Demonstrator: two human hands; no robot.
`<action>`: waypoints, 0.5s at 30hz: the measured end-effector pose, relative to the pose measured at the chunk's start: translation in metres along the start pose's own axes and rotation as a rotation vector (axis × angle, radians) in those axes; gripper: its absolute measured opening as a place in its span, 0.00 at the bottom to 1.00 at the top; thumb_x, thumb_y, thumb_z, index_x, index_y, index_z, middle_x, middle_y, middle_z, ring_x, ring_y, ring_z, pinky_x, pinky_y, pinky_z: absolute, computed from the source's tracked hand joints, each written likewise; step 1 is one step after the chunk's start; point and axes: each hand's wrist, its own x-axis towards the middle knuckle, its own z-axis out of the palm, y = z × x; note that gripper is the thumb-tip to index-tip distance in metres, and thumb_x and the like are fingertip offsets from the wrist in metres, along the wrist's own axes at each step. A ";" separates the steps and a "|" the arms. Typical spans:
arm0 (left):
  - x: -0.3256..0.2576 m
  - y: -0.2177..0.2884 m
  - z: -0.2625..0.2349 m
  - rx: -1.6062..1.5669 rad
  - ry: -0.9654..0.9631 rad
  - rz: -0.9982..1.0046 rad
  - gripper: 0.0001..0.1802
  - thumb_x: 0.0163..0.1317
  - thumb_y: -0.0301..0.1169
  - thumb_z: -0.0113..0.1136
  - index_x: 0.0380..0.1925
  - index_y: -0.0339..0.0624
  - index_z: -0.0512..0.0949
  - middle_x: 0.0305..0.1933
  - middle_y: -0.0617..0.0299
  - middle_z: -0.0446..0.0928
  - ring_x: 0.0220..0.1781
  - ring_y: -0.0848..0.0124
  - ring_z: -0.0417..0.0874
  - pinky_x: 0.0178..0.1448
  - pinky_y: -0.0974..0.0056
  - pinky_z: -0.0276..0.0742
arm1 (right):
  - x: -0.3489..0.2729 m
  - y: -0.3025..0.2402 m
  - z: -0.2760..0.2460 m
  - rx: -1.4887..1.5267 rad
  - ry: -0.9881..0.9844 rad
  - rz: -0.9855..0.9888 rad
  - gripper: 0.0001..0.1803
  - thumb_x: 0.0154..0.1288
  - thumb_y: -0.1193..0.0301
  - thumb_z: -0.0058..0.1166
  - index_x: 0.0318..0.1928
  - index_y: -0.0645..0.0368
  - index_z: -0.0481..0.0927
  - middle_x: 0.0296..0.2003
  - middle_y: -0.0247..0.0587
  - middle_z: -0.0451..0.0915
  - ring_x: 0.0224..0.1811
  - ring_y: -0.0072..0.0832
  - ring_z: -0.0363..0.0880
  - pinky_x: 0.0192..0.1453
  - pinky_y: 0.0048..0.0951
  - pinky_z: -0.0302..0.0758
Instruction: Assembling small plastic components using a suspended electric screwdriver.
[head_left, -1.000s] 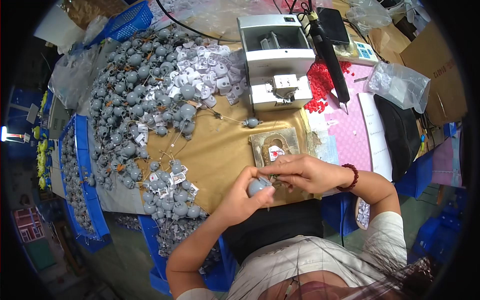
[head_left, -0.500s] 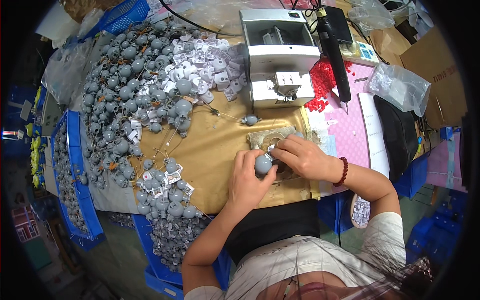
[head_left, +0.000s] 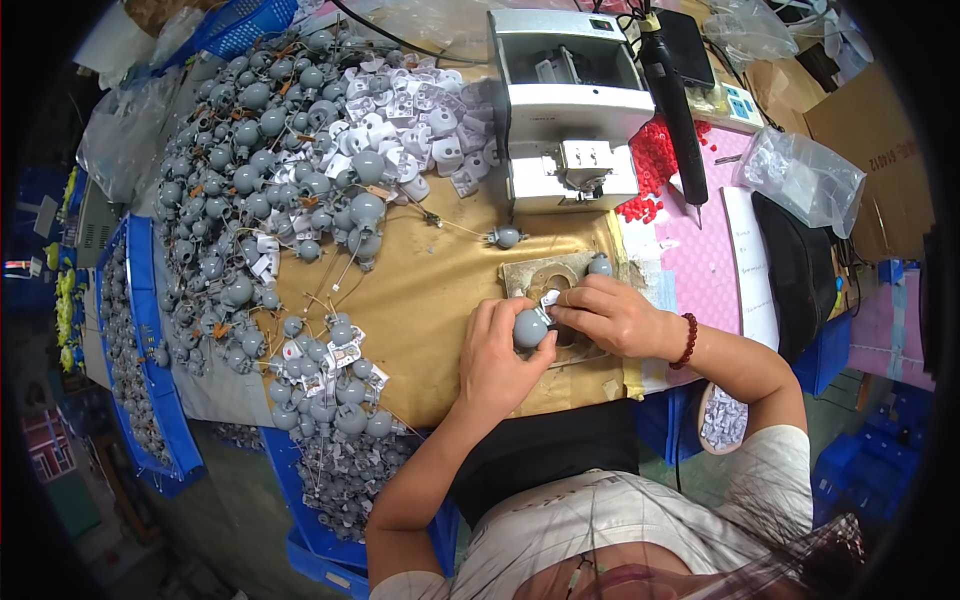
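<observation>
Now, head view: the left hand (head_left: 492, 357) curls tightly around a grey ball (head_left: 530, 328) at the worn block's (head_left: 518, 276) 8 o'clock; the right hand (head_left: 612, 318) bunches beside a white piece (head_left: 549, 297), grip unclear. A second earlier, both sat nearer 6 o'clock.

- The worktop (head_left: 410, 310) wears gold-brown sheeting in the middle, grey at the left and pink at the right.
- The floor (head_left: 245, 500) below it is a dull grey-green.
- A light (head_left: 22, 268) glows as a pale streak at the dim left edge.
- A second pink-covered surface (head_left: 868, 342) stands at the far right.
- Blue crates (head_left: 870, 470) sit at lower right, in shadow.
</observation>
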 end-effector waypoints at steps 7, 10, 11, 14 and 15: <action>0.013 0.003 0.009 0.163 0.040 0.091 0.25 0.47 0.25 0.74 0.45 0.39 0.74 0.48 0.50 0.73 0.49 0.49 0.75 0.55 0.50 0.72 | 0.000 0.001 0.006 0.015 0.008 0.052 0.19 0.51 0.74 0.60 0.47 0.65 0.80 0.42 0.44 0.77 0.41 0.40 0.76 0.46 0.37 0.78; 0.012 0.001 0.011 0.138 0.065 0.065 0.23 0.47 0.24 0.74 0.43 0.39 0.74 0.45 0.51 0.74 0.49 0.49 0.75 0.53 0.50 0.72 | 0.007 -0.006 -0.005 -0.029 -0.100 0.045 0.14 0.52 0.72 0.58 0.40 0.64 0.80 0.40 0.42 0.76 0.41 0.38 0.75 0.43 0.36 0.78; 0.011 0.000 0.011 0.135 0.069 0.059 0.23 0.47 0.24 0.74 0.43 0.39 0.74 0.45 0.51 0.74 0.48 0.49 0.75 0.53 0.50 0.72 | 0.007 -0.007 -0.005 -0.045 -0.125 0.039 0.13 0.52 0.72 0.58 0.38 0.64 0.80 0.40 0.41 0.75 0.41 0.38 0.75 0.42 0.36 0.78; 0.007 -0.002 0.010 0.175 0.061 0.097 0.22 0.49 0.27 0.73 0.43 0.42 0.74 0.45 0.55 0.73 0.47 0.52 0.75 0.52 0.51 0.73 | 0.008 -0.011 -0.005 -0.087 -0.181 0.033 0.10 0.51 0.71 0.57 0.33 0.63 0.79 0.39 0.40 0.75 0.41 0.36 0.75 0.41 0.35 0.78; 0.005 -0.001 0.009 0.179 0.059 0.111 0.22 0.49 0.26 0.73 0.44 0.42 0.74 0.45 0.55 0.73 0.47 0.52 0.75 0.52 0.51 0.73 | 0.008 -0.012 -0.005 -0.099 -0.187 0.039 0.09 0.51 0.71 0.57 0.32 0.63 0.79 0.39 0.40 0.75 0.41 0.36 0.75 0.40 0.34 0.78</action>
